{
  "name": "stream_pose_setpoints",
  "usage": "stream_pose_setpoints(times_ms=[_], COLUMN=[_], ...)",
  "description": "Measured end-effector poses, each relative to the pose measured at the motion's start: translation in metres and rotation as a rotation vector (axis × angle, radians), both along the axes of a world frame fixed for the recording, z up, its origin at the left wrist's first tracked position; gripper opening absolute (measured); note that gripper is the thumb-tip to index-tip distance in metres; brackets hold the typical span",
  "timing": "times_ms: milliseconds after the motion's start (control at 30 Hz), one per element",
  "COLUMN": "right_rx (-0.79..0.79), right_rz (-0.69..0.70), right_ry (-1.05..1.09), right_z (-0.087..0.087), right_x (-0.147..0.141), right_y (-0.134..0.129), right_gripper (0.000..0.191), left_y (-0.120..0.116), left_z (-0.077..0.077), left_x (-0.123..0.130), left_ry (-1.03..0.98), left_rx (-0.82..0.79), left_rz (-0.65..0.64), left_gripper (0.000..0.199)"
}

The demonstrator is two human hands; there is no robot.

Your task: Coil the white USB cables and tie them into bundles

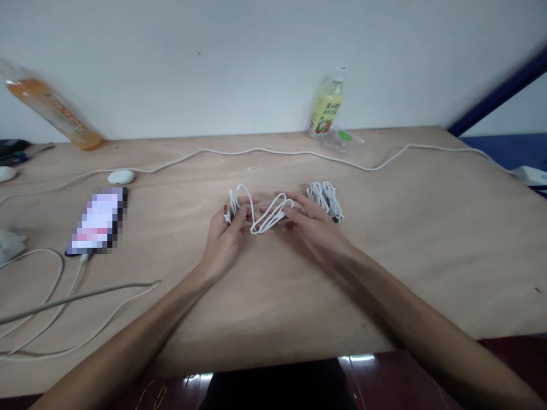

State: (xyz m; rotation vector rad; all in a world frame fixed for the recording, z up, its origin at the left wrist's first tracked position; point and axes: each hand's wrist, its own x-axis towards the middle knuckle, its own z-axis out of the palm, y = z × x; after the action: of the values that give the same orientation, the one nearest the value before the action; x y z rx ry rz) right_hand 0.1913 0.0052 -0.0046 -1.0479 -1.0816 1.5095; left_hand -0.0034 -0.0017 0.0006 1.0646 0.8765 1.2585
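A loosely looped white cable [267, 221] hangs between my two hands, just above the wooden table [273, 307]. My left hand [228, 232] pinches its left loops between thumb and fingers, with a connector end beside the index finger. On the other side, my right hand [311, 222] grips the right end of the loops under its thumb. Right beside the right hand's fingers lie bundled white cables [325, 200], folded and lying side by side. Behind the hands, a small white twist of wire [256, 169] rests on the table.
A phone [97, 221] with a plugged-in cable [72, 290] lies left, near a white case [121, 177]. An orange drink bottle [55, 114] and a yellow-labelled bottle [327, 108] lean on the wall. Clear plastic packaging [343, 140] and a long white cord [294, 152] lie at the back.
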Motion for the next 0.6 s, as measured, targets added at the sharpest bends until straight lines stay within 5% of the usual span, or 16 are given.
stream_pose_setpoints(times_ms=[267, 600], right_rx=[-0.026, -0.006], right_rz=[-0.021, -0.049], right_ry=[0.138, 0.050], right_z=[0.0014, 0.0030], right_x=[-0.0029, -0.0035], right_y=[-0.0003, -0.0005], right_gripper=[0.052, 0.045], left_y=[-0.0007, -0.0006], left_z=[-0.0004, 0.0017], left_x=[0.0026, 0.0012], left_ry=[-0.010, -0.120], left_rx=[-0.036, -0.088], left_rz=[-0.028, -0.001], left_gripper=[0.026, 0.017])
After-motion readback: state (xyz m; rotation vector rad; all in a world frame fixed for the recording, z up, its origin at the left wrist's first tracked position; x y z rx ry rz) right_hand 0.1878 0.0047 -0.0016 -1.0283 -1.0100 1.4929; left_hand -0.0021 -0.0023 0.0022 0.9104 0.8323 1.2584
